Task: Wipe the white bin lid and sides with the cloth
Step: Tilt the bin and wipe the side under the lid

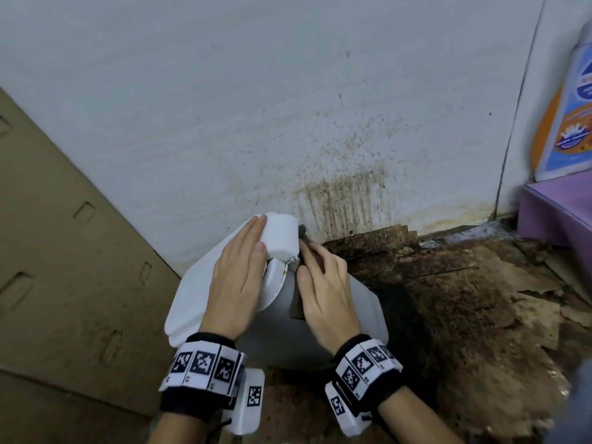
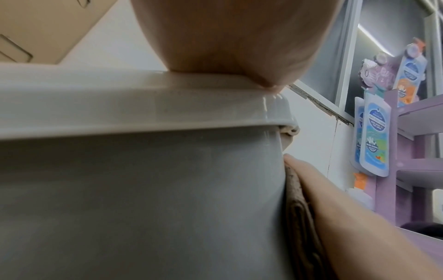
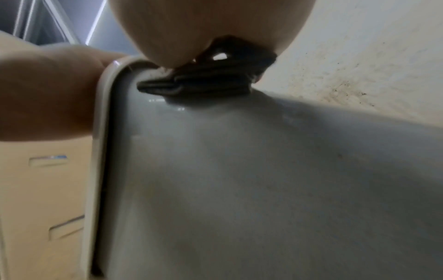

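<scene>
Left hand (image 1: 238, 277): laid flat, fingers straight, on bin lid (image 1: 195, 283).
Right hand (image 1: 326, 293): dark cloth (image 1: 299, 302) pressed flat against bin side (image 1: 362, 318).

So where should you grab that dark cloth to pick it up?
Probably pinch the folded dark cloth at its lower end, coming from the right: that end shows bare beside the right hand, which presses the rest flat against the white plastic bin.
</scene>
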A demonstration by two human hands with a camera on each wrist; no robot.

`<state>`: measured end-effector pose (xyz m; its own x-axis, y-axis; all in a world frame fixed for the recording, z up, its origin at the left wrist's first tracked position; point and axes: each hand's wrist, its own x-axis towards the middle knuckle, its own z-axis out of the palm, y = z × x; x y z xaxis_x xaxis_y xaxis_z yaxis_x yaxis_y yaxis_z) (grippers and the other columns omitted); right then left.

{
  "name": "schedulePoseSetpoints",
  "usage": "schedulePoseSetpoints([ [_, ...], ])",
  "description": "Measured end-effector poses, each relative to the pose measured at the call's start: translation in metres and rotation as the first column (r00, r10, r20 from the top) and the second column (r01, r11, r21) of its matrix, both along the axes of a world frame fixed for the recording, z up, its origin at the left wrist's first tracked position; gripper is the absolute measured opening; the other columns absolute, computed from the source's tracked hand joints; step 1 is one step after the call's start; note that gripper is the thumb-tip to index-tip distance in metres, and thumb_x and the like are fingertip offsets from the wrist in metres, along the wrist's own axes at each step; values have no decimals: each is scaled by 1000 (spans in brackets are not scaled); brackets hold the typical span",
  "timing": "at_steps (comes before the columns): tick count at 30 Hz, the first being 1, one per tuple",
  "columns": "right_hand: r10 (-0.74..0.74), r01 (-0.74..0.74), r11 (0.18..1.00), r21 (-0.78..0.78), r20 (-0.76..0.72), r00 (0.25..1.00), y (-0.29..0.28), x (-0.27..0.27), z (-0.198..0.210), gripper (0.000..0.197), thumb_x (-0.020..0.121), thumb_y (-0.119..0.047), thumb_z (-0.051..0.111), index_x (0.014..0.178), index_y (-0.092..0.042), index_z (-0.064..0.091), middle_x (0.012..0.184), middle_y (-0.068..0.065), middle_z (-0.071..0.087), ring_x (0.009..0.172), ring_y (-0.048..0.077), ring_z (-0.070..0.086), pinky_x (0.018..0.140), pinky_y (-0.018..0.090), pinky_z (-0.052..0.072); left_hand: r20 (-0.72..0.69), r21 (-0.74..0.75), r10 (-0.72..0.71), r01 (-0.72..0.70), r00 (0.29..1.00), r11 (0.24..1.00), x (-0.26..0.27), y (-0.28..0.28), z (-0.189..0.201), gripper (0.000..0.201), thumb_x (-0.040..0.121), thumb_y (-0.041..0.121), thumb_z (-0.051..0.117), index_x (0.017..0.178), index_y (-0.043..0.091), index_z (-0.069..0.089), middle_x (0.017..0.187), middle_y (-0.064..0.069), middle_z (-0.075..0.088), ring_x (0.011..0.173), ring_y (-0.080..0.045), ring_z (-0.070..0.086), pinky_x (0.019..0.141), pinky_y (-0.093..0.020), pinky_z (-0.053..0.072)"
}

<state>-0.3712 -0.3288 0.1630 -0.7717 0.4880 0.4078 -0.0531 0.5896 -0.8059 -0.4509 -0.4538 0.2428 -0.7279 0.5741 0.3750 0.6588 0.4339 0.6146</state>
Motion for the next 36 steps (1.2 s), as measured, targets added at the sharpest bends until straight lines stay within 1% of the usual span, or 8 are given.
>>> schedulePoseSetpoints([
  [3, -69, 70, 993, 90, -15, 997, -5, -3, -5, 56, 105, -42, 14, 157, -27, 30, 161, -8, 30, 146, 10, 23, 120, 37, 21, -8, 8, -9, 9, 1000, 1000, -1, 0, -3, 51, 104, 47, 23, 154, 38, 32, 158, 21, 34, 146, 3, 27, 122, -36, 24],
  [6, -31, 34, 998, 55, -47, 998, -13, -8, -6, 57, 106, -40, 11, 160, -23, 21, 168, -11, 13, 155, 5, 6, 126, 37, 7, -23, 26, 0, 1, 1000, 1000, -3, -2, -5, 51, 105, 46, 23, 154, 36, 33, 158, 19, 35, 146, 2, 28, 123, -38, 24],
  [9, -30, 31, 999, 24, -40, 999, -17, -13, -12, 59, 106, -42, 10, 160, -20, 21, 167, -10, 17, 154, 1, 9, 126, 40, 12, -27, 28, 16, -15, 999, 999, -5, -5, -5, 50, 105, 43, 24, 154, 34, 34, 158, 17, 35, 145, 3, 28, 123, -39, 24],
  [18, -59, 51, 977, -209, -30, 998, 11, -8, -68, 58, 105, -46, 17, 158, -26, 27, 163, -17, 24, 151, -2, 17, 125, 32, 19, -48, 11, 22, -21, 999, 1000, -6, -5, -3, 49, 106, 41, 24, 153, 34, 35, 158, 17, 35, 145, 5, 27, 123, -35, 23],
  [22, -75, 113, 935, -335, 123, 990, 30, 7, -101, 48, 107, -42, 21, 155, -34, 23, 163, -18, 22, 151, -4, 15, 124, 18, 9, -52, 25, 28, -27, 998, 999, -9, -7, -3, 47, 106, 42, 23, 151, 38, 34, 158, 17, 36, 144, 5, 28, 123, -36, 23],
  [24, -90, 155, 918, -365, 189, 978, 36, 12, -110, 46, 110, -33, 24, 156, -30, 26, 165, -13, 24, 151, -2, 15, 119, 9, 4, -58, 23, 31, -29, 998, 999, -10, -6, -3, 46, 106, 41, 24, 151, 39, 34, 157, 17, 36, 144, 5, 28, 123, -35, 23],
  [31, -131, 208, 900, -383, 219, 967, 34, 5, -110, 49, 110, -30, 22, 157, -21, 28, 165, -7, 25, 152, 6, 18, 124, 21, 8, -110, 29, 68, -66, 992, 997, -8, -1, -7, 47, 106, 40, 24, 151, 36, 38, 156, 17, 39, 142, 6, 31, 120, -25, 23],
  [36, -148, 173, 918, -358, 97, 984, 8, -9, -69, 60, 100, -41, 14, 156, -26, 26, 164, -13, 23, 151, 0, 17, 125, 25, 9, -150, 21, 66, -63, 986, 998, -6, 5, -10, 47, 106, 40, 24, 151, 34, 39, 155, 18, 40, 141, 7, 32, 113, -9, 18],
])
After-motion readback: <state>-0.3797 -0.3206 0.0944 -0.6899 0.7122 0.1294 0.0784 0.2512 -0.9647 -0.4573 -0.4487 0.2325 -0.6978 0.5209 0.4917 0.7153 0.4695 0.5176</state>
